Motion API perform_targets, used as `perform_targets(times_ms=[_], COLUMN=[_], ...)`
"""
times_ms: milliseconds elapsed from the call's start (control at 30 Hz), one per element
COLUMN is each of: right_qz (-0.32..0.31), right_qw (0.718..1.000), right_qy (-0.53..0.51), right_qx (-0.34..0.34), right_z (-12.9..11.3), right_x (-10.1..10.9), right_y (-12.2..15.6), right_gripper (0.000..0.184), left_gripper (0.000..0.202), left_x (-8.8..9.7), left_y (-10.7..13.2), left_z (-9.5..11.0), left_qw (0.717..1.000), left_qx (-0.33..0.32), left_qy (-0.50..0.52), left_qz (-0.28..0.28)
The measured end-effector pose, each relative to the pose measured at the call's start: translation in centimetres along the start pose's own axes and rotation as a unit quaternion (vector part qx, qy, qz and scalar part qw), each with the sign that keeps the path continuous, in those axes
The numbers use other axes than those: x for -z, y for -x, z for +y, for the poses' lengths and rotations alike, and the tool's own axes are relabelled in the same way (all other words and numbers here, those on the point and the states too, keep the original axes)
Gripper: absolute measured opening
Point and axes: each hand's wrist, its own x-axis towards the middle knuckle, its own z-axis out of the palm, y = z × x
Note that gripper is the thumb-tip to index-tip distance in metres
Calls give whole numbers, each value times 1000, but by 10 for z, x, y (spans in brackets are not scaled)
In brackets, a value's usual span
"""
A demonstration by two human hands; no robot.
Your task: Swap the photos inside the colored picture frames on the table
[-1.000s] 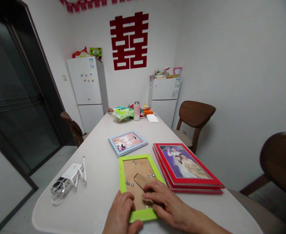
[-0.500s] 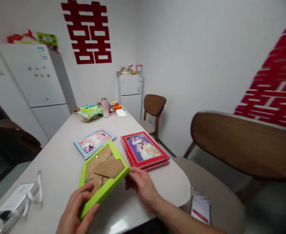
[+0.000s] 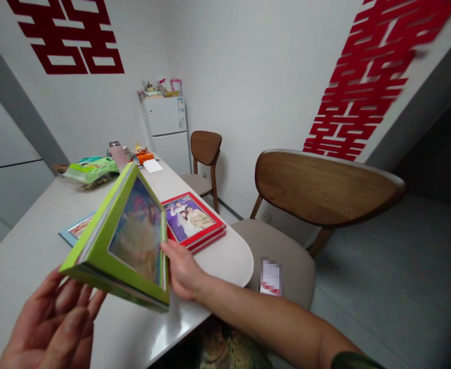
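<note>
A green picture frame (image 3: 137, 241) is held up tilted above the table, its glazed front with a blurred picture turned toward me. Pale layers show along its thick edge. My right hand (image 3: 183, 269) grips the frame's right side, the fingertips hidden behind it. Below the lower left corner, my left hand (image 3: 58, 320) is palm up with fingers stretched out, the tips at the frame's bottom edge. Behind the green frame lie a stack of red picture frames (image 3: 220, 227) with a photo on top and a partly covered light blue picture frame (image 3: 68, 233).
A white table (image 3: 213, 266) carries a pink bottle (image 3: 118, 155), a green package (image 3: 95, 170) and white paper (image 3: 152, 166) at its far end. Beside it stand a near chair (image 3: 325, 189) with a pixelated item on its seat, and a far chair (image 3: 206, 148). A small fridge (image 3: 167, 115) stands behind.
The green frame has been lifted and turned from its brown back to its glazed front. My left hand has loosened and turned palm up. The view has swung right.
</note>
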Motion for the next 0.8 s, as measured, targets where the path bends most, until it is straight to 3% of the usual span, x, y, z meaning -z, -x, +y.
perform_targets(times_ms=[67,133,200,300,400,533,667,800], right_qz=[41,49,53,69,84,97,114,130], right_qw=[982,970,958,929,890,834,774,715], right_qy=[183,236,283,364,447,541,620,679], right_qx=[18,15,14,20,30,50,66,104], right_z=[-29,-58,-81,-104,-114,-112,-110,-118], right_x=[19,38,54,70,80,87,92,94], right_y=[-14,-28,-39,-53,-61,-65,-74,-81], right_gripper=[26,25,23,20,20,26,26,26], left_gripper=[49,51,52,56,49,43,44,46], left_x=[-13,-25,-37,-54,-70,-78,-75,-62], left_y=[-9,-13,-15,-20,-31,-43,-46,-57], left_z=[7,2,-13,-47,-78,-102,-112,-109], left_qw=[1000,996,989,983,983,980,970,943], left_qx=[26,83,127,141,95,56,33,20], left_qy=[14,11,11,9,-60,-110,-187,-288], left_qz=[-8,-36,-73,-116,-147,-157,-151,-165])
